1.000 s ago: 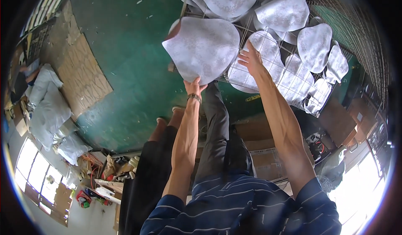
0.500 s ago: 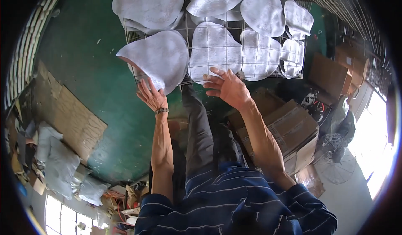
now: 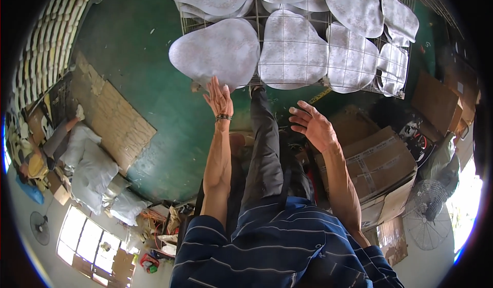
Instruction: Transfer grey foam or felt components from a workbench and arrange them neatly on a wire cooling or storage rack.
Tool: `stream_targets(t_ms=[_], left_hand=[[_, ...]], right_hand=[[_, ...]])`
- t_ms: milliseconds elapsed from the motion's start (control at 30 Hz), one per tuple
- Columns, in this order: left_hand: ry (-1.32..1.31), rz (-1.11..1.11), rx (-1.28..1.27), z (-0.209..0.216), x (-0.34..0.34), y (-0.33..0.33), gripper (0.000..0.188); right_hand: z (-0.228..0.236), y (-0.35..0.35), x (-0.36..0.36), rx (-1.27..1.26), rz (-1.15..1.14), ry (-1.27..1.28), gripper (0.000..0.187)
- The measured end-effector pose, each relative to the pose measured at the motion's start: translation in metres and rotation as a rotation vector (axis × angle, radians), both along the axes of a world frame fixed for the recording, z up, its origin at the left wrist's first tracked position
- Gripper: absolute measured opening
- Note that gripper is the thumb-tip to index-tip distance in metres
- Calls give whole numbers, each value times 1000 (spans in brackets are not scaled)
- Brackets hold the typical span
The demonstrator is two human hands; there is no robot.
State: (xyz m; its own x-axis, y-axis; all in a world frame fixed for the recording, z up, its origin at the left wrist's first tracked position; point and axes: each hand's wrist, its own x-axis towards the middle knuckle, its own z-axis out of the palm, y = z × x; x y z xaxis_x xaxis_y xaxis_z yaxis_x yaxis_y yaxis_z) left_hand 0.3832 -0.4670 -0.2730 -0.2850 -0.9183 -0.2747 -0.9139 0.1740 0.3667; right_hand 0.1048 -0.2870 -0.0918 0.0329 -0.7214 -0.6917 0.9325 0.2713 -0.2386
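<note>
Head view: a pale grey, mottled, rounded sheet [image 3: 214,46] lies face up at eleven o'clock, on the near left corner of a wire rack [image 3: 320,26], its left edge reaching past the wires. At the sheet's six o'clock is the person's left hand [image 3: 219,100], nearly flat, fingers stretched forward and slightly apart, thumb pointing up beside them. The fingertips overlap the sheet's near edge; whether they press on it, I cannot tell. The hand is not clamped on anything. A dark bracelet [image 3: 223,117] circles that wrist.

The right hand [image 3: 314,127], at three o'clock, hangs in the air with nothing in it, fingers loosely bent and apart, well clear of the rack.

Similar sheets fill the rack from twelve to one o'clock, the nearest a tall rounded sheet [image 3: 292,57] just beside the first, with wires crossing over it. Farther out, at four o'clock, are a taped cardboard box [image 3: 382,162] and a wire-cage fan [image 3: 429,216]. At nine o'clock, a brown board [image 3: 115,121] lies on the green floor [image 3: 131,62], with whitish sacks [image 3: 92,170] beside it.
</note>
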Motion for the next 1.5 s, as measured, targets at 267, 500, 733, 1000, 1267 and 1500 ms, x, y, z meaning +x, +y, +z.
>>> stream_targets(t_ms=[267, 500, 733, 1000, 1267, 1500], left_hand=[[1150, 1191, 270, 2, 0, 2, 65], [931, 872, 415, -13, 7, -23, 67], [446, 283, 1206, 64, -123, 13, 71], [3, -574, 1030, 137, -259, 68, 50], [-221, -1125, 978, 241, -285, 247, 49], [-306, -1389, 1014, 295, -275, 368, 51]], right_hand=[[45, 25, 6, 3, -103, 35, 67], [101, 69, 2, -158, -379, -52, 61], [186, 147, 12, -571, -818, 48, 76], [217, 280, 55, 226, -656, 718, 56], [166, 488, 175, 1403, -748, 919, 40], [124, 650, 288, 2448, -880, 644, 34]])
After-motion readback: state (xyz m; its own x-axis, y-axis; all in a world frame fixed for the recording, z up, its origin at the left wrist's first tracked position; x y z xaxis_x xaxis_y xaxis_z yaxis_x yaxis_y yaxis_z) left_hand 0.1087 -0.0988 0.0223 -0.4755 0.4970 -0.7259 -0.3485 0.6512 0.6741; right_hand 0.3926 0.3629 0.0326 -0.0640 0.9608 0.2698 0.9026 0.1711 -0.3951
